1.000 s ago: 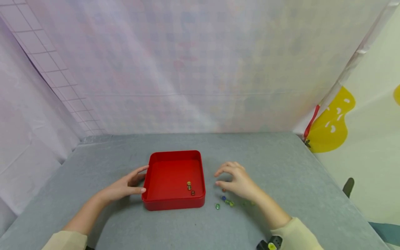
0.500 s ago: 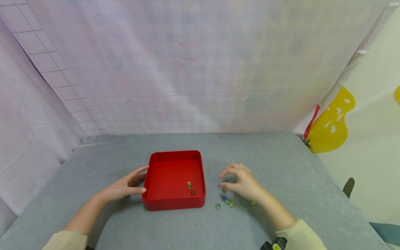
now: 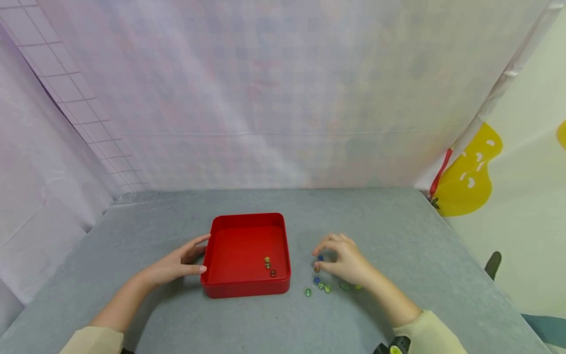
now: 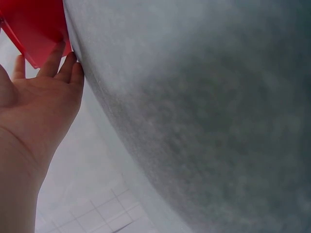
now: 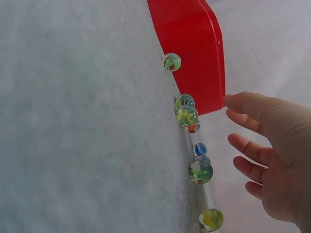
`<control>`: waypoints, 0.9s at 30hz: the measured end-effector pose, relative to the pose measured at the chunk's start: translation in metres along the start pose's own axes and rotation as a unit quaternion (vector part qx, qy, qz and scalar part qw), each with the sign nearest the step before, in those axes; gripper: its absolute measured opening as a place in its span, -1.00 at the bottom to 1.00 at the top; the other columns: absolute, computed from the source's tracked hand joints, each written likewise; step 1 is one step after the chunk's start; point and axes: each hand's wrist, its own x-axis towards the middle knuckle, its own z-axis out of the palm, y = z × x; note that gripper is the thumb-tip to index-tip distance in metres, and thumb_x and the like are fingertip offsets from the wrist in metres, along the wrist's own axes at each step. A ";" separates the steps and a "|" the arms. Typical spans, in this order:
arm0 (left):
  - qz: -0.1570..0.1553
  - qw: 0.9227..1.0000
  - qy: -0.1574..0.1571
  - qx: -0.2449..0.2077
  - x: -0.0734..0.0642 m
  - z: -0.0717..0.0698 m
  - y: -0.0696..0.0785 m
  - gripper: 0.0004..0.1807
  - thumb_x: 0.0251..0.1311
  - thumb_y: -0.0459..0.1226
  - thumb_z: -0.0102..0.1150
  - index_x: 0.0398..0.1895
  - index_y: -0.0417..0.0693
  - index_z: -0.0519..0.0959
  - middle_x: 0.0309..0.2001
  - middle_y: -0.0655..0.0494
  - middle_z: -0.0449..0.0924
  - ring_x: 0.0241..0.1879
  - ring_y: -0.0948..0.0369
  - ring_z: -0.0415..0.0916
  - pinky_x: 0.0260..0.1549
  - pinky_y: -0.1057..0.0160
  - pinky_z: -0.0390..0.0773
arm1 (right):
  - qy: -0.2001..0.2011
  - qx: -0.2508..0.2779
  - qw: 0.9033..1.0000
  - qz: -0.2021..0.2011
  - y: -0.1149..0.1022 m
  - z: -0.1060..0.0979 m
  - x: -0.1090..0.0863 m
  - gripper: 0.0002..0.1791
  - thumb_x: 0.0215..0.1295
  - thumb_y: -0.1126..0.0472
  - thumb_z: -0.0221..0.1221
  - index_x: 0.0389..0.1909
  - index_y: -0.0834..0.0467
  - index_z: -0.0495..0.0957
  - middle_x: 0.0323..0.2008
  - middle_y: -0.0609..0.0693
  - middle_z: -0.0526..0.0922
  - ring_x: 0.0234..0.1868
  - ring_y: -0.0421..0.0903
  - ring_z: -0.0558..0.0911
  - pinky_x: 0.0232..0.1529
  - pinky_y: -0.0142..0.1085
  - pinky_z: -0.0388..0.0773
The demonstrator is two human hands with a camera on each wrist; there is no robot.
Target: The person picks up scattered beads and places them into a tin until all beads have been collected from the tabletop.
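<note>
Slightly left of the worktop's middle sits a shallow, smooth red square tray [image 3: 247, 291], three small brownish glass marbles [image 3: 267, 259] inside by its near right corner. The left hand [image 3: 179, 263] rests extended fingers against the tray's left wall without wrapping round it. Beyond the tray's right edge, the right hand [image 3: 340, 258] hovers with fingers loosely bent, gripping nothing; a blue glass marble [image 3: 321, 257] shows in the gap between thumb and forefinger, and an orange-brown glass marble [image 3: 317, 269] lies partly covered by the thumb tip.

Crowding looks the likeliest trouble: a thumb lowered carelessly could knock the orange-brown one into a second blue glass marble [image 3: 316, 280], and that into a green glass marble [image 3: 321, 285] and a yellow-green glass marble [image 3: 327, 289] towards the worktop's near edge. Being round and slick, any of them pinched off-centre could squirt away, perhaps towards the worktop's right edge. A hard push from the left hand could slide the tray, setting the three inside rolling.

The worktop [image 3: 376, 221] wears a grey, faintly mottled covering, which probably slows rolling little. Along its far edge hangs a pale, faintly checked cloth [image 3: 283, 98]; past its left edge is a white cloth with lined squares [image 3: 84, 115]; past its right edge, a cream cloth bears a big yellow printed shape [image 3: 477, 196].
</note>
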 end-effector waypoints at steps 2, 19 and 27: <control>0.001 1.000 -0.001 -0.002 0.000 0.000 0.001 -0.14 0.28 -0.25 0.16 0.52 -0.07 -0.11 0.44 -0.31 -0.04 0.40 -0.21 -0.10 0.21 -0.25 0.12 | -0.002 -0.003 1.000 0.001 0.000 0.000 0.000 -0.77 -0.05 0.22 0.46 -0.32 0.05 0.68 -0.23 -0.25 0.58 -0.11 -0.12 0.46 0.03 -0.01 0.25; 0.003 1.000 -0.002 -0.003 -0.001 0.000 0.002 -0.15 0.29 -0.26 0.16 0.52 -0.07 -0.11 0.44 -0.31 -0.04 0.40 -0.21 -0.11 0.21 -0.25 0.12 | -0.020 -0.029 0.999 -0.006 0.007 0.004 -0.002 -0.78 -0.07 0.17 0.46 -0.37 -0.03 0.64 -0.26 -0.25 0.56 -0.10 -0.11 0.48 0.07 0.04 0.24; 0.003 1.000 -0.002 -0.001 0.000 0.000 0.000 -0.15 0.29 -0.26 0.15 0.52 -0.07 -0.11 0.44 -0.31 -0.04 0.41 -0.21 -0.11 0.21 -0.24 0.12 | -0.031 -0.042 0.999 -0.002 0.008 0.006 -0.003 -0.80 -0.05 0.17 0.45 -0.38 -0.05 0.64 -0.25 -0.25 0.56 -0.15 -0.14 0.45 -0.03 -0.03 0.27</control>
